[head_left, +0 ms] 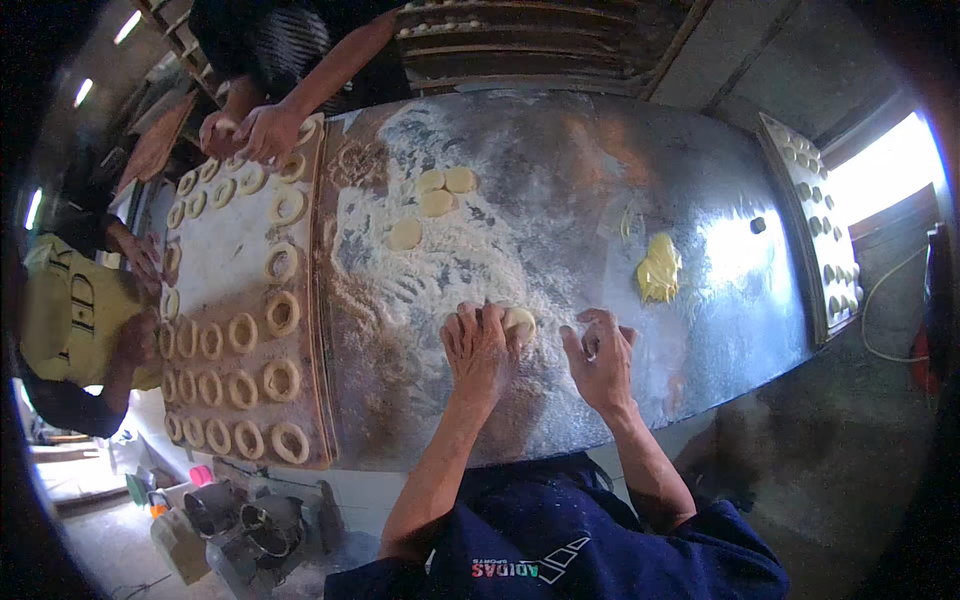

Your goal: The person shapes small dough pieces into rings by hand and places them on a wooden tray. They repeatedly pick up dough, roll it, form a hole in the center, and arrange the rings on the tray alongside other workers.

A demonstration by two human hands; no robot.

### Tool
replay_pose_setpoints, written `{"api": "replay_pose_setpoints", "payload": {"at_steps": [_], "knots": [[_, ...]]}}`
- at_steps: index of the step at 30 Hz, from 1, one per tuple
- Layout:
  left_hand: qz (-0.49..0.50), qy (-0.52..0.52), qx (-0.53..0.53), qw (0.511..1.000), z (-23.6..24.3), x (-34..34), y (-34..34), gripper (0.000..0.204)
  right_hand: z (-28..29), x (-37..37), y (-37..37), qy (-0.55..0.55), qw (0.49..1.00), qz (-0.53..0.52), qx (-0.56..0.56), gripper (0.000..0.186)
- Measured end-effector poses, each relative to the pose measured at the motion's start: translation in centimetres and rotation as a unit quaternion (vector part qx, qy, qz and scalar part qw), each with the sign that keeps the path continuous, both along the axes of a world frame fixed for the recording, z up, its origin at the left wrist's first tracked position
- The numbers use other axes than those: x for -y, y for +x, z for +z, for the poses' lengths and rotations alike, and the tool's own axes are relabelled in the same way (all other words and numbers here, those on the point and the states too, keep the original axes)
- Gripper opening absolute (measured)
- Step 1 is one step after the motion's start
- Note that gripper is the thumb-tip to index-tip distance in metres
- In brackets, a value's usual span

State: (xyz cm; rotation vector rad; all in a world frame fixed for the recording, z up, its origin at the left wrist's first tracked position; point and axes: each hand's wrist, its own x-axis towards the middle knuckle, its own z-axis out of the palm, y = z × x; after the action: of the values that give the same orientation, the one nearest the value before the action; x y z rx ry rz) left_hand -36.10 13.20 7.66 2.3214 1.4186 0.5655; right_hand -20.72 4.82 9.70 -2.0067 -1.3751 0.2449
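Note:
On the floured metal table (560, 420), my left hand (474, 345) is curled with its thumb side against a pale piece of dough (518, 326). Part of that dough is hidden behind the fingers. Just to the right, my right hand (602, 365) holds nothing; its fingers are bent and apart. Farther off lie several flat dough rounds (437, 203) in a small group, with a single round (405, 234) nearer to me. A yellow lump of soft fat (659, 268) sits beyond my right hand.
At the left, a board (225, 250) carries several dough rings (283, 312). Across the table, another person's hands (262, 132) work over its far end. A person in a yellow top (85, 310) is at the left. A board of dough pieces (815, 230) stands at the right edge.

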Motion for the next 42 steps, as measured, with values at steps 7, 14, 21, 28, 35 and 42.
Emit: {"api": "replay_pose_setpoints", "payload": {"at_steps": [7,14,21,28,35,42], "knots": [[0.014,-0.186,0.276,0.943,4.4,4.7,4.6,0.021,0.6,2.8,4.8,0.031,0.908,0.098,-0.407,0.031],[0.052,-0.217,0.409,0.885,6.9,7.9,8.0,0.036,1.4,3.3,7.9,-0.018,0.776,0.251,-0.578,0.036],[-0.037,-0.211,0.264,0.94,10.0,6.1,4.5,0.06,4.7,1.9,6.6,0.058,0.831,0.378,-0.403,0.028],[-0.119,-0.185,0.201,0.955,6.4,1.2,1.6,0.083,3.3,-2.5,1.9,-0.015,0.981,0.187,-0.055,0.031],[-0.031,-0.373,0.548,0.748,4.1,-0.3,-2.9,0.071,1.4,-3.0,-2.3,-0.028,0.933,0.29,-0.213,0.061],[0.112,0.042,0.478,0.87,3.6,3.3,-0.3,0.059,4.2,-1.7,-4.6,-0.008,0.749,0.245,-0.615,0.069]]}}
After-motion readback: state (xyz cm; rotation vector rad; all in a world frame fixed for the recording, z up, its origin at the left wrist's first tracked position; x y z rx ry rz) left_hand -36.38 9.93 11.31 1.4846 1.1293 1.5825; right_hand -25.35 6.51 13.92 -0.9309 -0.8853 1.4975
